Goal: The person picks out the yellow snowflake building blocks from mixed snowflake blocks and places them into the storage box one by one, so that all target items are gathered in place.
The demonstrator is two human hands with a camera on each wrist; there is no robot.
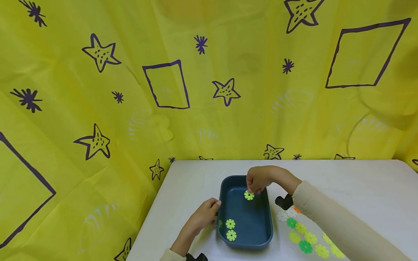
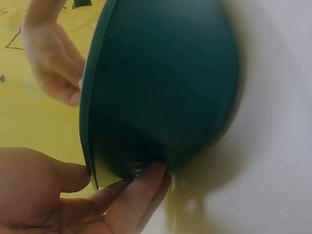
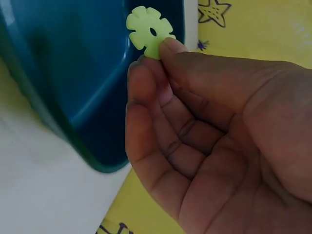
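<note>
A dark teal plastic bin (image 1: 244,212) stands on the white table. My left hand (image 1: 205,212) grips its left rim, thumb on the edge and fingers against the outer wall, as the left wrist view shows. Over the far part of the bin, my right hand (image 1: 260,178) pinches a yellow-green notched disc (image 3: 148,28) between thumb and fingertips. Two more yellow-green discs, a farther disc (image 1: 230,224) and a nearer disc (image 1: 231,235), lie inside the bin near its front left. A small green patch (image 1: 220,223) shows on the inner left wall; I cannot tell whether it is a reflection.
Right of the bin, several loose notched discs lie on the table: green (image 1: 305,246), yellow-green (image 1: 322,251), white (image 1: 282,216) and an orange disc (image 1: 297,209) partly hidden by my right arm. A yellow patterned curtain (image 1: 201,119) hangs behind the table (image 1: 193,181).
</note>
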